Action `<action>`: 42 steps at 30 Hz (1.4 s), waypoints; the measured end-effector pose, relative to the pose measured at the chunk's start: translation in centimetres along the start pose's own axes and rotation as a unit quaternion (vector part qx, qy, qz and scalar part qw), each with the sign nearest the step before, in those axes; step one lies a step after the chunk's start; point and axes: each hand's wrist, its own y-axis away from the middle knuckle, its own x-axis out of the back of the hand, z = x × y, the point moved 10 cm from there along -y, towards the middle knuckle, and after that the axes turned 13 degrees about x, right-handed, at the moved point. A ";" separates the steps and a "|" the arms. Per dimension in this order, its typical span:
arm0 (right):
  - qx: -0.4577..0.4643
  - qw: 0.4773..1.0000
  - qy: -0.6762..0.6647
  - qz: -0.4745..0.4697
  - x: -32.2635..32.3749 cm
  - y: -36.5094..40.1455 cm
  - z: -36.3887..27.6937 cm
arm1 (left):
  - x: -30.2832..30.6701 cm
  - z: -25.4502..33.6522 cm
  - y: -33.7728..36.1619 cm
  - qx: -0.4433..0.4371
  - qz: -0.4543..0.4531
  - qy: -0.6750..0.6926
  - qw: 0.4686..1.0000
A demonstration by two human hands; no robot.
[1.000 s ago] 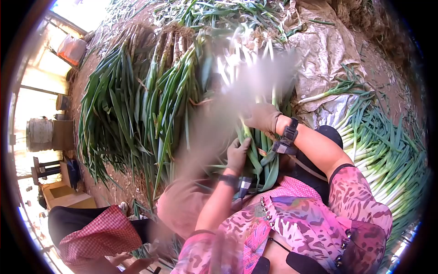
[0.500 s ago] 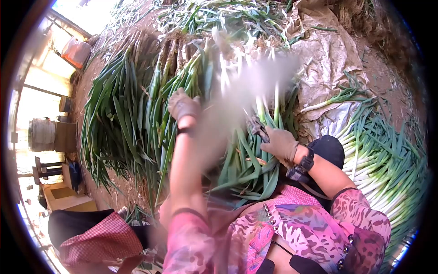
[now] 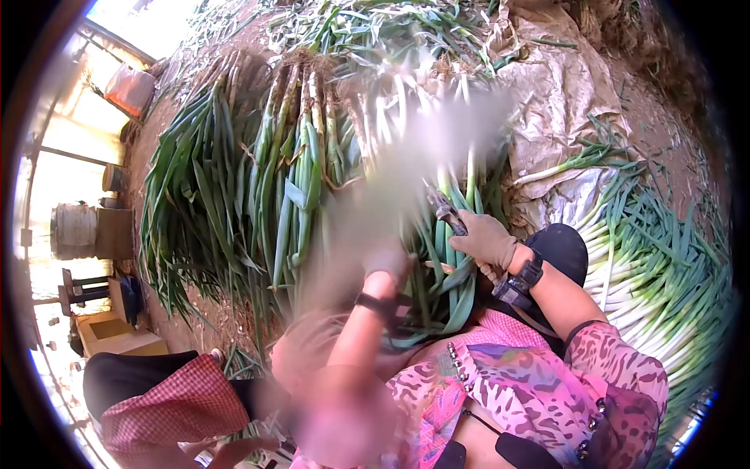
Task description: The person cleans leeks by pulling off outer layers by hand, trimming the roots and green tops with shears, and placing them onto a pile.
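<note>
My right hand [image 3: 486, 239], in a tan glove, is closed around a dark hand tool that looks like pruning shears [image 3: 447, 213]. Its jaws point up and left, over green onion stalks [image 3: 444, 181] with pale shanks. My left hand [image 3: 389, 264], also gloved, is low over the leaves near my lap. A whitish blur across the view hides its fingers and whatever may be in them. Left of it lies a row of long green onions [image 3: 293, 148], roots at the far end and leaves toward me.
Trimmed white-stemmed onions [image 3: 648, 273] are piled at my right. A crumpled tan sheet [image 3: 558, 102] covers the ground beyond. Loose leaves [image 3: 383, 31] lie at the far side. A cardboard box [image 3: 121, 334] and another person's checked garment [image 3: 180, 410] are at left.
My left hand has come away from the onion leaves at left, moving right and toward my body. My right hand stays nearly in place; its tool has tilted slightly upward.
</note>
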 end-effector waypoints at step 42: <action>0.056 0.989 -0.046 -0.126 2.8 -12.0 -6.2 | 1.2 -0.7 0.4 0.001 0.031 0.451 0.892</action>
